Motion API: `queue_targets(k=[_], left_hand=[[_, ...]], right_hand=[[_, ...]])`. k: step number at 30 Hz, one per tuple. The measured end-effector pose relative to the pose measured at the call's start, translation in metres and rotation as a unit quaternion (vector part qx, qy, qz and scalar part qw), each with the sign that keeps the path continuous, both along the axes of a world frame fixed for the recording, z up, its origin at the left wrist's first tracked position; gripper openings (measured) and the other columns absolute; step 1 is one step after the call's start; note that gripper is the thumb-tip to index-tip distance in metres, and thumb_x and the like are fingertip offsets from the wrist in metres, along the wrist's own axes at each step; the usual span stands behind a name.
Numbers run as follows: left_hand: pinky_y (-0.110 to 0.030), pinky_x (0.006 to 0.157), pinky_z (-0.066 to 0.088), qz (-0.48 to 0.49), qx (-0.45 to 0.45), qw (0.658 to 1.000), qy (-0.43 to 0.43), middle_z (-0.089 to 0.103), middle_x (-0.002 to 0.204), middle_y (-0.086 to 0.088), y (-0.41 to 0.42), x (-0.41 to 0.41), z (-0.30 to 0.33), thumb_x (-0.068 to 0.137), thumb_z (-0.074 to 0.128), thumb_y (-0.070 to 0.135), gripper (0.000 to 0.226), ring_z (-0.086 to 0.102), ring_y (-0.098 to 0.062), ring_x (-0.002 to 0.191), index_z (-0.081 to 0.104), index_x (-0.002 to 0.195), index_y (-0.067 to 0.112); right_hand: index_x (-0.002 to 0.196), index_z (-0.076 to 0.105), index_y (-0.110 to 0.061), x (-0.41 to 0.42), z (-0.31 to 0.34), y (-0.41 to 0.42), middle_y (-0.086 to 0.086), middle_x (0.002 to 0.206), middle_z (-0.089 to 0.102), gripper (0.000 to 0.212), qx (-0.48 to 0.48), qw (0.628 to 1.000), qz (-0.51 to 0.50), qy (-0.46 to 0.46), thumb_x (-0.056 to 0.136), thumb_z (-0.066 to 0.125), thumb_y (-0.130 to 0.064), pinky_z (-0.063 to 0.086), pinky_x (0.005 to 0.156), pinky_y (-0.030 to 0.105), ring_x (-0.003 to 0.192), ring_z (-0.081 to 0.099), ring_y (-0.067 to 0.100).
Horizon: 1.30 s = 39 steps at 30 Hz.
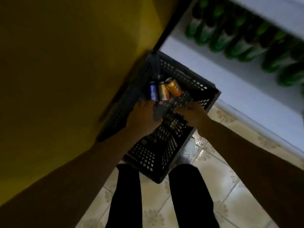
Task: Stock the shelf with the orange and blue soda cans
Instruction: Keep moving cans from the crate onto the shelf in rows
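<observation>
Observed from the head view, blurred and dim throughout: a dark perforated crate point(181, 89) stands on the tiled floor point(218, 186), one long side close against a yellow wall point(57, 71), its far end near the white shelf point(222, 76); inside the crate, at the far end, lie three cans side by side and touching: a blue can point(153, 91) on the left, an orange can point(163, 91) in the middle, and a second orange can point(174, 87) on the right, tilted with its top pointing away; the left hand point(144, 116) reaches down into the crate with its fingertips just beside the lower end of the blue can, contact not confirmed; whether this grip is open or closed round anything cannot be told, since the fingers are smeared by blur; the right hand point(191, 115) reaches in from the other side, hovering over the crate interior below the orange cans, its grip likewise impossible to judge; a dark blurred shape sits between the two hands, not identifiable; on the white shelf stands a row of green bottles point(238, 40), well apart from the cans; no can is seen on the shelf; the person's legs in dark trousers point(189, 195) stand at the near end of the crate.
</observation>
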<state>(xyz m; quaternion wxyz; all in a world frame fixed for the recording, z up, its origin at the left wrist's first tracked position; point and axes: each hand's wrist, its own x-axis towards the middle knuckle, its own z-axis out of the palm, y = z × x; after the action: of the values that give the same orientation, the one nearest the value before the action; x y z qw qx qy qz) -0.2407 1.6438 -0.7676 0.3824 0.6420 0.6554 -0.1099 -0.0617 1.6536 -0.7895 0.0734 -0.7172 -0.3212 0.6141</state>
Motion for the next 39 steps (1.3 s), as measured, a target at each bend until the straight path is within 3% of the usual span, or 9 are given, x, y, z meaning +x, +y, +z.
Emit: queue_targets(k=[5,10,13,19,24,29,33,36,39], left_hand=[[-0.041,0.115,0.024,-0.117,0.024,0.993,0.012,0.024,0.156,-0.007,0.033,0.002,-0.141,0.085,0.064,0.040,0.079,0.019,-0.028,0.143,0.025,0.149,0.015],[-0.042,0.110,0.032,-0.069,0.032,0.992,-0.097,0.034,0.149,-0.009,0.080,0.021,-0.243,0.083,0.070,0.029,0.079,0.029,-0.028,0.138,0.026,0.146,0.014],[-0.043,0.114,0.029,-0.027,0.048,0.992,-0.112,0.028,0.154,-0.010,0.113,0.039,-0.294,0.082,0.071,0.029,0.087,0.026,-0.028,0.141,0.019,0.151,0.013],[-0.039,0.104,0.040,0.036,0.083,0.987,-0.129,0.039,0.144,-0.010,0.138,0.054,-0.333,0.085,0.063,0.018,0.060,0.042,-0.029,0.129,0.041,0.141,0.016],[-0.028,0.083,0.044,0.078,0.119,0.972,-0.185,0.057,0.120,-0.010,0.127,0.056,-0.329,0.086,0.061,0.010,0.030,0.055,-0.023,0.108,0.056,0.115,0.011],[-0.018,0.058,0.042,0.213,0.115,0.948,-0.207,0.056,0.077,0.009,0.115,0.060,-0.288,0.084,0.070,0.015,0.019,0.052,-0.005,0.070,0.051,0.086,0.016],[-0.020,0.057,0.041,0.278,0.138,0.926,-0.216,0.054,0.072,0.011,0.103,0.053,-0.216,0.079,0.077,0.023,0.033,0.053,-0.005,0.066,0.045,0.069,0.024],[-0.010,0.051,0.039,0.328,0.145,0.907,-0.222,0.055,0.066,0.008,0.095,0.051,-0.136,0.075,0.080,0.023,0.037,0.053,0.000,0.056,0.045,0.064,0.023],[-0.024,0.061,0.047,0.325,0.112,0.910,-0.232,0.063,0.069,-0.001,0.082,0.041,-0.054,0.070,0.084,0.032,0.038,0.058,-0.010,0.065,0.047,0.061,0.027]], right_hand=[[0.116,0.063,-0.014,-0.016,-0.139,0.005,0.011,0.112,0.068,0.039,-0.112,0.957,-0.267,0.026,0.091,0.058,-0.043,0.052,0.082,0.039,0.101,0.063,0.029],[0.127,0.055,-0.014,-0.013,-0.256,0.034,0.012,0.120,0.062,0.052,-0.126,0.893,-0.430,0.040,0.091,0.049,-0.051,0.047,0.099,0.047,0.106,0.060,0.033],[0.127,0.054,-0.014,-0.009,-0.303,0.063,0.012,0.117,0.061,0.055,-0.100,0.874,-0.473,0.041,0.094,0.041,-0.055,0.046,0.100,0.047,0.107,0.059,0.031],[0.134,0.049,-0.015,0.002,-0.351,0.092,0.013,0.125,0.059,0.059,-0.078,0.859,-0.499,0.076,0.096,0.036,-0.058,0.050,0.093,0.049,0.109,0.061,0.035],[0.110,0.057,-0.013,0.002,-0.338,0.091,0.007,0.090,0.063,0.030,-0.072,0.858,-0.494,0.120,0.099,0.044,-0.038,0.053,0.072,0.037,0.082,0.062,0.023],[0.117,0.063,-0.015,-0.009,-0.297,0.081,0.009,0.110,0.070,0.037,-0.067,0.845,-0.515,0.123,0.093,0.052,-0.041,0.053,0.065,0.031,0.091,0.067,0.024],[0.113,0.062,-0.013,-0.010,-0.212,0.060,0.010,0.104,0.069,0.030,-0.071,0.814,-0.557,0.152,0.094,0.055,-0.034,0.056,0.066,0.031,0.082,0.066,0.022],[0.114,0.062,-0.013,-0.012,-0.125,0.035,0.011,0.100,0.070,0.026,-0.086,0.792,-0.577,0.182,0.095,0.056,-0.029,0.056,0.061,0.028,0.080,0.067,0.022],[0.104,0.063,-0.019,-0.014,-0.026,0.010,0.011,0.101,0.070,0.016,-0.108,0.773,-0.588,0.210,0.093,0.060,-0.031,0.056,0.077,0.032,0.093,0.068,0.024]])
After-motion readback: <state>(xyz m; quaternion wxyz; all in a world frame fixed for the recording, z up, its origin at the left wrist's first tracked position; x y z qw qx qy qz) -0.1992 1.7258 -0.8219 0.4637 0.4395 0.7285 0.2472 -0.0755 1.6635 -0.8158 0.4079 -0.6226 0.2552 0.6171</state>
